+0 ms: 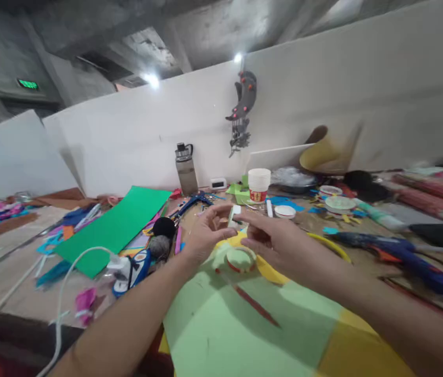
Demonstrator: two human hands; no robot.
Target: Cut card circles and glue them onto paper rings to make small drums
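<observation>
My left hand [207,231] and my right hand [270,234] are raised facing each other over a light green paper sheet [241,335]. Thumb and forefinger are apart on both. A small whitish piece [236,210] shows between the forefinger tips; whether either finger touches it, I cannot tell. Below the hands, a round light green paper-covered disc [241,257] with a red rim rests on the sheet. A dark red pencil [256,305] lies slantwise in front of the disc. Yellow paper [270,270] sticks out beneath.
A green sheet [115,228] lies left, near a white cable [59,293]. At the back stand a water bottle [187,173] and stacked paper cups [259,183]. A blue glue gun [406,256] lies right. Craft scraps cover the table.
</observation>
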